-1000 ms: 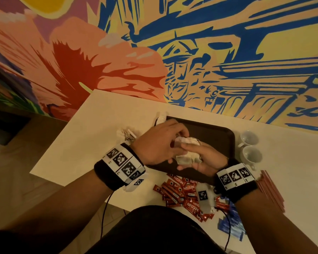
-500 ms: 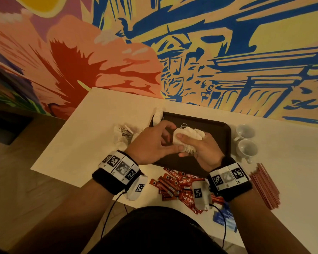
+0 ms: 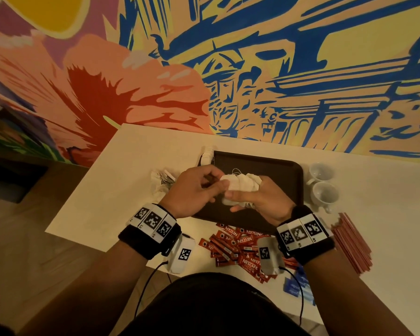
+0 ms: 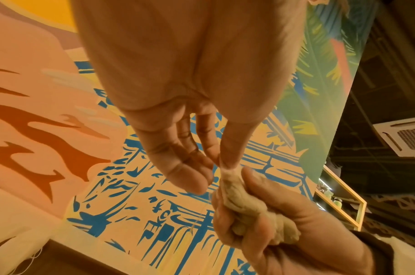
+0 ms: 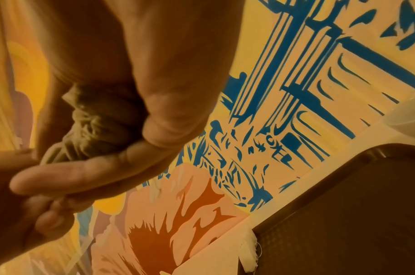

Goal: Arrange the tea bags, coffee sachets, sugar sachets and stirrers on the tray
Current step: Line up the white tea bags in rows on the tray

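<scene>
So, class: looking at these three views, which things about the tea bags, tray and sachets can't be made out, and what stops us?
- Count of tea bags: head view, bunched in the right hand.
- Tray middle: head view, both hands cover it.
- Blue sachets: head view, right forearm hides most; print too small.
- Left hand pinch: left wrist view, fingertips overlap the tea bags.

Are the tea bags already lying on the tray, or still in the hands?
Still in the hands: the right hand grips the tea bags above the tray; the left hand pinches one.

We see painted mural wall (image 3: 252,69), orange flower, blue linework; white table (image 3: 131,166) against it; wood floor (image 3: 22,238); warm dim light.
</scene>
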A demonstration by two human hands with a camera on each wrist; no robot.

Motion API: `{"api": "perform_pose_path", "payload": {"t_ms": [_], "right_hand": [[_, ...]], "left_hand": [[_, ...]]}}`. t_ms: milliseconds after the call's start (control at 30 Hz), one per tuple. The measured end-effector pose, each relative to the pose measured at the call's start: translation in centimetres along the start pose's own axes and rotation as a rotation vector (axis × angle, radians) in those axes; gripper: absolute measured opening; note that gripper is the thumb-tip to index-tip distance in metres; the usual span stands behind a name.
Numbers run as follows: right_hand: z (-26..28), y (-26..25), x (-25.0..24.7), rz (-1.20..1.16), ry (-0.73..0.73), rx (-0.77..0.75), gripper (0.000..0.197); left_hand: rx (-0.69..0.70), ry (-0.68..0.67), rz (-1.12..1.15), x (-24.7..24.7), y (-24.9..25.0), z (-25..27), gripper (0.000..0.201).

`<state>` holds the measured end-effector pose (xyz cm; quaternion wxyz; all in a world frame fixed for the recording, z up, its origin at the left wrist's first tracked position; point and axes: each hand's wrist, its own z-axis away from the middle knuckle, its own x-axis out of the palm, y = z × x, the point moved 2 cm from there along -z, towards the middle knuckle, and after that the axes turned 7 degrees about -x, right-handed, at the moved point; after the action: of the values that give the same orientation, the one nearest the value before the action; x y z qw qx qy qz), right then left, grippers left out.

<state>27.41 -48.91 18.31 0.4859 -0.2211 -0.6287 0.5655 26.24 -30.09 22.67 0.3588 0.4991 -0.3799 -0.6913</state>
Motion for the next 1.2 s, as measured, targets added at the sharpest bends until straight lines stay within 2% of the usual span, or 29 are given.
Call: {"api": "perform_pose_path", "payload": {"t_ms": [133, 200, 333, 467, 567, 667, 767, 1000, 1200], "right_hand": [[-0.7, 0.4, 0.2, 0.193, -0.03, -0.033, 0.026], [-1.0, 0.5, 0.3, 0.252, -0.031, -0.037, 0.022], [-1.7, 0.5, 0.5, 0.345, -0.046, -0.018, 0.026], [-2.8, 1.1, 0.7, 0.316, -0.01, 0.011, 0.023], [-3.7, 2.1, 0.6, 0.226, 0.141, 0.017, 0.011], [-4.3, 3.0, -0.2, 0.215, 0.397, 0.057, 0.016], [-4.7, 3.6, -0.9, 0.197, 0.528, 0.101, 0.021], [-5.4, 3.6, -1.1, 0.197, 0.633, 0.169, 0.017], [-6.1, 3.9, -0.7, 0.228, 0.647, 0.194, 0.019]], "left_hand": [[-0.026, 0.018, 0.06, -1.1, -0.3, -0.4, 0.009], [-0.048, -0.02, 0.099, -1.6, -0.7, -0.7, 0.009], [-0.055, -0.098, 0.124, -2.4, -1.2, -1.1, 0.021], [-0.017, -0.101, 0.072, -3.7, -2.2, -2.2, 0.018], [-0.01, -0.07, 0.073, -5.5, -3.2, -3.5, 0.016], [-0.01, -0.015, 0.078, -7.9, -4.0, -5.3, 0.011], [0.0, 0.025, 0.068, -10.1, -5.2, -7.8, 0.01], [-0.065, 0.048, -0.007, -11.3, -11.4, -16.6, 0.015], [-0.161, -0.143, -0.321, -7.9, -17.7, -23.2, 0.013]]}}
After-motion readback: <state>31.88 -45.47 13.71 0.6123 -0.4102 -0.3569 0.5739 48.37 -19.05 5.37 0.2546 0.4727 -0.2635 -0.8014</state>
